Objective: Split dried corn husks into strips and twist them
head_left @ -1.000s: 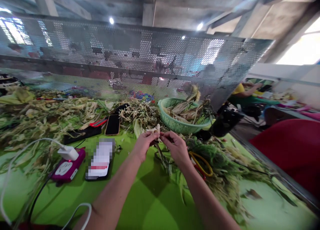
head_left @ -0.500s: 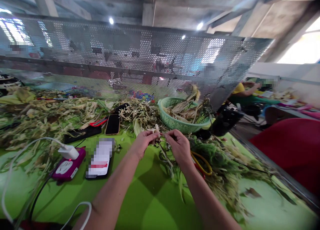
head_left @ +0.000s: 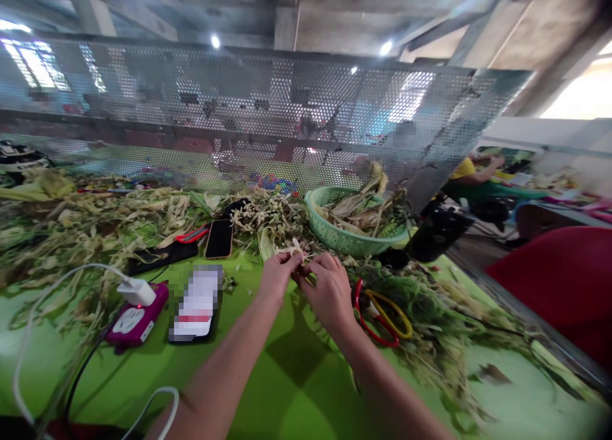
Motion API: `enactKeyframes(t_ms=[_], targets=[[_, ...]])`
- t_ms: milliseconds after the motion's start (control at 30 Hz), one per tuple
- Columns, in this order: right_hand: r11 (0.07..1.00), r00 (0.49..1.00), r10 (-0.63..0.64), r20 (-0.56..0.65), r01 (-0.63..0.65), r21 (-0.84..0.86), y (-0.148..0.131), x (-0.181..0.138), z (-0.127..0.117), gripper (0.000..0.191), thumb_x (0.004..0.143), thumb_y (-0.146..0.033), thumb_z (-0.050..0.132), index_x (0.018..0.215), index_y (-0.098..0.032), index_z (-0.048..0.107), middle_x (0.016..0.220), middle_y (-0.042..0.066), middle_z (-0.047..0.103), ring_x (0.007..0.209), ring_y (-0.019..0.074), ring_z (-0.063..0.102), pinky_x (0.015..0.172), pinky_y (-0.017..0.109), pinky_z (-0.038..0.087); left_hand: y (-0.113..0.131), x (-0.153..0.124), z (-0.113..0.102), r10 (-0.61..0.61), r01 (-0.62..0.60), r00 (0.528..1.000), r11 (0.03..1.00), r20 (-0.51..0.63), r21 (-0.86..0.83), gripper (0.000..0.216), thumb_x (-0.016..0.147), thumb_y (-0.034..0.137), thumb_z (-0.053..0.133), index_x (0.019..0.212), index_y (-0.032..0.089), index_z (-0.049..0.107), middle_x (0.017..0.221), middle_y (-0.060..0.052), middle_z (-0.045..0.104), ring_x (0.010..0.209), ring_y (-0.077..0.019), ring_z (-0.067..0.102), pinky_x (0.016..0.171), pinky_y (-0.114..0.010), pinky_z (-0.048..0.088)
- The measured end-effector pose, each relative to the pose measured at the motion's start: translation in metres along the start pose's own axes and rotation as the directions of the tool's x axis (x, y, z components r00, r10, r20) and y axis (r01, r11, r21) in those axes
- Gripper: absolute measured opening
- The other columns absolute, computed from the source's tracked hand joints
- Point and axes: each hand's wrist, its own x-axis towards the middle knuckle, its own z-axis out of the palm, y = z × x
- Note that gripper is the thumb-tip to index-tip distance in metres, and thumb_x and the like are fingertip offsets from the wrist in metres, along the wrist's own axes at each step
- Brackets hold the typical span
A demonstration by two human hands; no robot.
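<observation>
Above the green tabletop (head_left: 287,402), my left hand (head_left: 276,277) pinches a small, pale, petal-like piece (head_left: 296,245) that looks like dried husk. My right hand (head_left: 331,292) meets it from the other side, thumb and fingers pressed together at the base of the same piece. The fingertips hide most of what lies between them. Just right of my right wrist lie a red handle loop (head_left: 359,306) and a yellow handle loop (head_left: 404,322). Behind both hands spreads a heap of dried, curled plant strips (head_left: 270,215).
A green basket (head_left: 349,240) of dry husks stands behind my right hand. Left are a lit phone (head_left: 198,306), a dark phone (head_left: 219,239), a red-handled tool (head_left: 192,234) and a purple power strip (head_left: 136,322) with cables. A perforated metal screen (head_left: 239,118) crosses the back.
My right hand has moved left against my left hand, fingers now closer around the piece. The red loop shows more fully, and the strip that hung below the hands is mostly hidden.
</observation>
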Motion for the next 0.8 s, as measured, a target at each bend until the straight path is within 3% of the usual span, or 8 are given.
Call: enactKeyframes(t_ms=[167,433,667,800], targets=[[1.0,1.0,0.013,0.007,-0.013,0.005,-0.0016,-0.001,0.0057,0.016,0.084,-0.025,0.057,0.07,-0.019,0.06,0.081,0.005,0.057,0.08,0.0197,0.05,0.073,0.032,0.036,-0.0053,0.002,0.0001,0.034,-0.034,0.999,0.999,-0.004,-0.023,0.035,0.055,0.041,0.078,0.076,0.014,0.074,0.065,-0.003,0.067,0.066,-0.0151,0.057,0.069,-0.026,0.041],[0.994,0.999,-0.02,0.034,0.016,0.113,-0.0086,0.0014,0.0073,0.013,0.072,-0.009,0.054,0.064,-0.019,0.051,0.078,0.005,0.054,0.079,0.0203,0.047,0.071,0.031,0.036,-0.0048,0.0029,-0.0029,0.045,-0.043,0.999,0.993,-0.016,0.107,0.033,0.06,0.044,0.074,0.068,0.012,0.071,0.063,-0.003,0.064,0.062,-0.0146,0.055,0.064,-0.026,0.041],[0.971,0.997,-0.059,0.041,0.048,0.233,-0.0049,0.0027,0.0073,0.016,0.068,-0.007,0.051,0.06,-0.02,0.047,0.074,0.004,0.052,0.077,0.0198,0.048,0.069,0.03,0.037,-0.0056,0.0038,-0.0015,0.0,0.0,1.0,1.0,-0.014,-0.001,0.034,0.056,0.042,0.077,0.07,0.011,0.07,0.063,-0.004,0.064,0.064,-0.0154,0.056,0.066,-0.027,0.042],[0.977,0.999,-0.019,0.047,0.009,0.213,-0.0019,0.0018,0.005,0.012,0.075,-0.014,0.053,0.064,-0.02,0.05,0.075,0.004,0.053,0.074,0.0194,0.049,0.067,0.03,0.038,-0.004,0.0028,-0.0026,0.062,-0.06,0.998,0.995,-0.015,0.083,0.033,0.06,0.041,0.075,0.07,0.01,0.069,0.064,-0.004,0.063,0.065,-0.0148,0.054,0.066,-0.027,0.041]])
